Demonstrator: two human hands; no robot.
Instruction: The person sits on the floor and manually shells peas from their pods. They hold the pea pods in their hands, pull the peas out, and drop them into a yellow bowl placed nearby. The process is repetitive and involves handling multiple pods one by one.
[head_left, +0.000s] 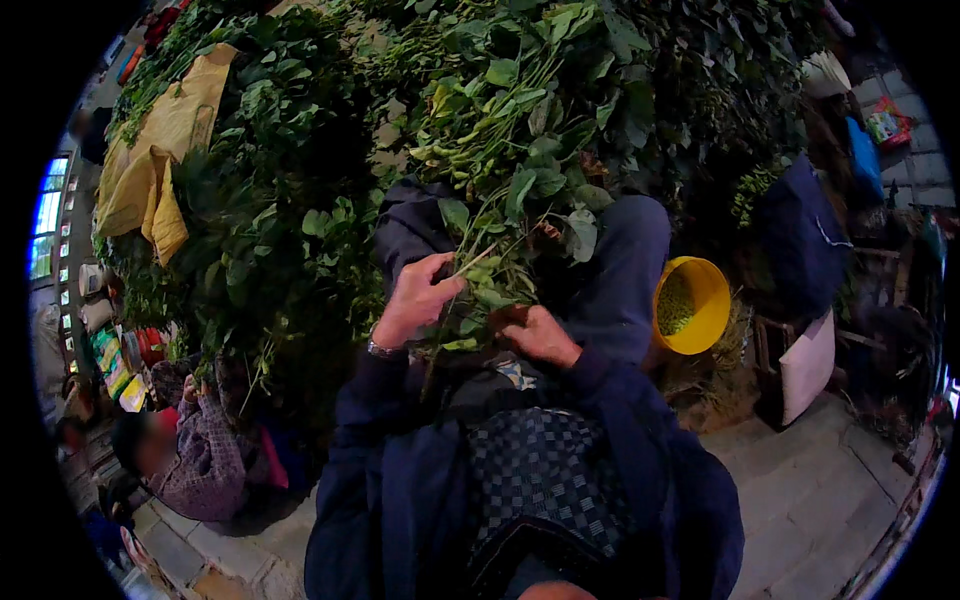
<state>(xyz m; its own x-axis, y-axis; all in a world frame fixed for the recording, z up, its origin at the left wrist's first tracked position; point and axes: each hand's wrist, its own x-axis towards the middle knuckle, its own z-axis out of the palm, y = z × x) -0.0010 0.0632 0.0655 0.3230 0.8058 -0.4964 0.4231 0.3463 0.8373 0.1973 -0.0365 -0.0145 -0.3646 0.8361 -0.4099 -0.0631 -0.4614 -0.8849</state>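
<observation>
My left hand (420, 296), with a metal-banded wristwatch (384, 349) at the wrist, grips the stem of a leafy soybean plant (476, 259) between thumb and fingers. The plant lies across my lap, its leaves pointing away from me. My right hand (538, 337) is beside the plant's lower leaves and pods, fingers curled; their tips are shadowed, so I cannot tell whether they hold a pod. More cut plants with plump green pods (457, 154) lie just beyond my knees. By my right knee stands a yellow bucket (712, 307) with green pods or beans (675, 304) inside.
Heaped bean plants (285, 97) fill the floor ahead. A yellow woven sack (161, 150) lies on them at left. Another person (202, 465) sits at lower left among plants. At right are a dark blue bag (802, 232), a pale cushion (810, 367) and stone paving (802, 480).
</observation>
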